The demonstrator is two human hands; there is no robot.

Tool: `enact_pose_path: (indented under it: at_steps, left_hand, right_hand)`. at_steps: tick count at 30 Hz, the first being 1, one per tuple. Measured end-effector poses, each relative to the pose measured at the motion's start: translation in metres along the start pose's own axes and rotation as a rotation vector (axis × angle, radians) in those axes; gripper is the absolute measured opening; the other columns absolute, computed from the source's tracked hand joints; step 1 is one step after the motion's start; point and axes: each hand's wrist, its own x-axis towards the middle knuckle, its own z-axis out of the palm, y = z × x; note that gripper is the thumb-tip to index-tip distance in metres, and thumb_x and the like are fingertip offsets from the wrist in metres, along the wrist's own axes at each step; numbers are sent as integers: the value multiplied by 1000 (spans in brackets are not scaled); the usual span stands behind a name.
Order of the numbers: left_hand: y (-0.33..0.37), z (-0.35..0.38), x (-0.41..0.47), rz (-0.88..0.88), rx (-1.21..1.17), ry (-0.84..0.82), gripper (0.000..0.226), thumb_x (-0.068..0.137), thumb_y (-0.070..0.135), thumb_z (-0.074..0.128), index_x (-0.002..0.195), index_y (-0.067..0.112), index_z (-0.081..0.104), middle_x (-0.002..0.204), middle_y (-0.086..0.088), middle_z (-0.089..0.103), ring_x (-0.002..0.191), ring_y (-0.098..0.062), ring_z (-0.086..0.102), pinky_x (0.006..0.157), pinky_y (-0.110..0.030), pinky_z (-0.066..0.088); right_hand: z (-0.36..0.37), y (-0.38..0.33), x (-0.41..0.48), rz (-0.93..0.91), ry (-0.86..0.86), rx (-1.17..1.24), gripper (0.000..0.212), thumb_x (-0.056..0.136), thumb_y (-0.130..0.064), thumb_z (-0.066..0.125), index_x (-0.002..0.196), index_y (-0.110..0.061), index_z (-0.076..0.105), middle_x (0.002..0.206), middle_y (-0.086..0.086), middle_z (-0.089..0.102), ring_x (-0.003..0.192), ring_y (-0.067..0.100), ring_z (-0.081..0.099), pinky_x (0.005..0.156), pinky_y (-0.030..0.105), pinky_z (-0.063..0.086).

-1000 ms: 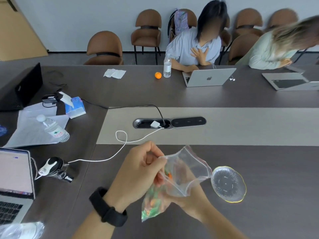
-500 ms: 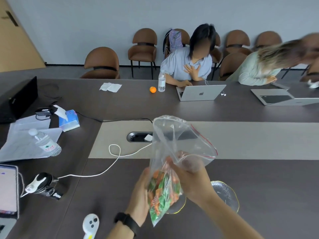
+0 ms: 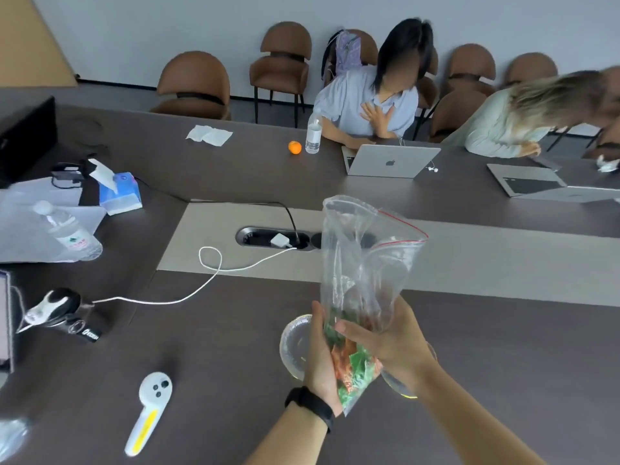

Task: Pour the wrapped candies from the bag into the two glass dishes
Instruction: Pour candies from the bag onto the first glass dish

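Clear zip bag (image 3: 364, 263) w/ red seal line, upright, mouth open at top. Orange & green wrapped candies (image 3: 352, 362) bunched in its bottom corner. Two clear glass dishes, yellow-rimmed, below it: left dish (image 3: 295, 347), right dish (image 3: 399, 387), both mostly hidden.

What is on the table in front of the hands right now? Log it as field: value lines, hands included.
left hand: cups the bag's lower part
right hand: grips the bag's middle
bag: clear, upright, mouth open at the top
candies: orange and green, all in the bag's bottom
left dish: glass, under the bag, no candy visible
right dish: mostly hidden behind the right hand
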Motion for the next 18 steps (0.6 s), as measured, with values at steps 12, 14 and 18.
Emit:
enact_pose_path:
  at_steps: [12, 14, 18]
  left_hand:
    - [-81, -67, -19, -20, -12, 283, 69, 102, 62, 40, 136, 11, 71, 135, -19, 73, 127, -37, 69, 120, -57, 42]
    - [-89, -69, -25, -27, -20, 290, 71, 99, 65, 42, 136, 12, 71, 139, -20, 71, 131, -39, 66, 120, -56, 42]
    - [-104, -57, -29, -17, -49, 288, 86, 77, 72, 68, 143, 18, 64, 157, -18, 54, 146, -38, 51, 126, -57, 30]
  right_hand:
    - [18, 86, -45, 139, -56, -191, 78, 55, -35, 103, 124, -25, 69, 108, -2, 84, 103, 16, 81, 97, 50, 65]
    - [18, 95, -50, 174, -66, -219, 83, 51, -37, 104, 125, -30, 67, 111, -4, 83, 105, 14, 80, 100, 48, 63]
    - [11, 105, -50, 270, -121, -220, 91, 44, -41, 107, 123, -37, 61, 115, -7, 82, 110, 15, 78, 104, 50, 60]
